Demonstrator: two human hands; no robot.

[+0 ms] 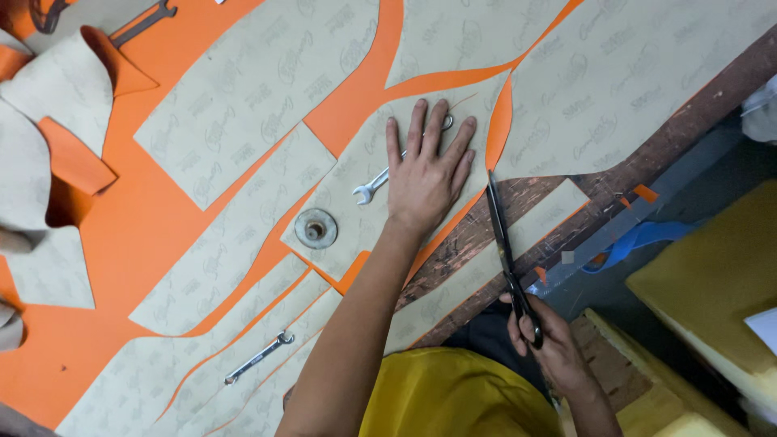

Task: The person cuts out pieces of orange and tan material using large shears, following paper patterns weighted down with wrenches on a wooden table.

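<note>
Head view, looking down on a worn wooden desk [566,194] covered by a sheet of orange material [146,218] with beige printed paper pattern pieces laid over it.

Left hand [426,174] lies flat, palm down, fingers [417,129] spread, pressing on one beige paper pattern piece [364,162] near the desk's near edge. Under that hand is a silver open-ended spanner [374,188]: its jaw end sticks out beside the thumb, its ring end shows between the fingertips.

Right hand [544,336] grips the handles of long black scissors [503,243], fingers curled through the loops. Blades point away from the person, nearly closed, running along the right side of the pressed pattern piece, just beside the left hand's little finger, at the orange strip bordering the paper.

Round grey metal disc weight [316,228] sits on the same pattern piece, left of the left wrist. A second silver spanner [259,357] lies on pattern pieces nearer the person, towards the desk's left side. A dark spanner [144,21] lies at the far left corner on bare orange material.

Off the desk's right edge: a blue strap-like item [639,239] and a yellow foam block [712,275]. Person wears a yellow top [445,405].
</note>
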